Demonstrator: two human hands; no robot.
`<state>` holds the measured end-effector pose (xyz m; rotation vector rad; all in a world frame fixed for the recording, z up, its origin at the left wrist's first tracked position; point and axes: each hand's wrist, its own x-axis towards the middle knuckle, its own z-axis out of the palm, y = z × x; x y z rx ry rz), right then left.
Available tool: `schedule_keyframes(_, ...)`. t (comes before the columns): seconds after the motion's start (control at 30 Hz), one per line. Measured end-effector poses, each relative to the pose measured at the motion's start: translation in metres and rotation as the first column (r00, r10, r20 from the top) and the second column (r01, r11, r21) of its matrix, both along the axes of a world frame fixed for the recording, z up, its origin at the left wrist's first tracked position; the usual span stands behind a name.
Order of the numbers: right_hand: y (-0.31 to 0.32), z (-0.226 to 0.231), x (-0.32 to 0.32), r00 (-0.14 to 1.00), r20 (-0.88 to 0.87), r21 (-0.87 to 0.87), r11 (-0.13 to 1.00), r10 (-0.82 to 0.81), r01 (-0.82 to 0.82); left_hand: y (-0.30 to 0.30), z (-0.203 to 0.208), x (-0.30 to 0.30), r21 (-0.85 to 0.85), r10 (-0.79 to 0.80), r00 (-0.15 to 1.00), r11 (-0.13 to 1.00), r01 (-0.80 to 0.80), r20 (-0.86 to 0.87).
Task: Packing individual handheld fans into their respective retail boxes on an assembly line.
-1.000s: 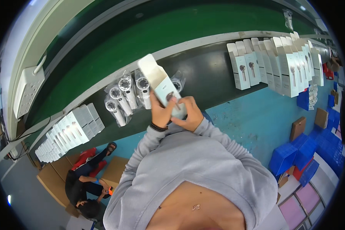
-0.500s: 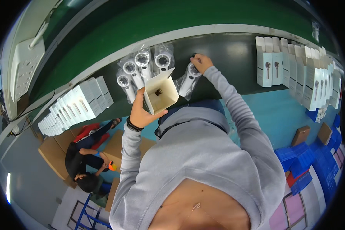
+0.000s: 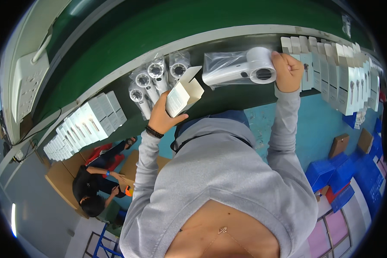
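My left hand (image 3: 162,117) is wrapped round a small white carton (image 3: 181,98), its end flaps standing up and its opening turned toward the upper right. My right hand (image 3: 287,71) is closed in a pinch at the head end of a white hair-dryer-shaped device in a clear plastic bag (image 3: 234,72). The device is raised close to the camera, its handle pointing left toward the carton and its round, dark-ringed head at my fingers. Beyond the carton lie several more bagged white devices (image 3: 155,71), side by side on the dark green bench.
A row of white cartons (image 3: 90,120) stands at the left, and open-topped cartons (image 3: 344,81) line the right end of the bench (image 3: 241,96). A white power strip (image 3: 32,79) is at far left. Another person (image 3: 90,189) sits lower left by brown boxes. Blue bins (image 3: 339,170) are at right.
My right hand has lifted the bagged device off the bench and moved it right and closer, swinging it nearly level. My left hand has tilted the carton so its opening faces more to the right.
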<state>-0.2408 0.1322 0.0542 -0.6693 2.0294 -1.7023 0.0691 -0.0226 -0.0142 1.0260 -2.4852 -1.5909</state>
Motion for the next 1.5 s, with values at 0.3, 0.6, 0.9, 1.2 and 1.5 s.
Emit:
schedule_keyframes(0.3,-0.027,0.023,0.037,0.840,-0.458,-0.036,0.938,0.292,-0.346,-0.004,0.016,-0.036,-0.125,-0.152,0.988,0.981,0.149,-0.008)
schedule_keyframes(0.6,-0.047,0.031,0.041,0.817,-0.560,-0.166,0.946,0.140,-0.277,-0.005,0.026,-0.042,-0.114,-0.152,0.987,0.983,0.146,-0.045)
schedule_keyframes(0.9,-0.060,-0.009,0.058,0.840,-0.107,0.000,0.845,0.532,-0.536,-0.003,0.023,-0.036,0.349,0.089,0.960,0.937,0.009,-0.265)
schedule_keyframes(1.2,-0.070,-0.018,0.065,0.415,0.093,0.260,0.381,0.905,-0.888,0.001,0.016,-0.027,0.206,0.003,0.965,0.977,0.053,-0.263)
schedule_keyframes(1.5,-0.044,-0.021,0.084,0.905,0.292,-0.211,0.943,0.311,-0.257,0.007,0.035,-0.034,0.139,0.099,0.863,0.990,-0.034,-0.496)
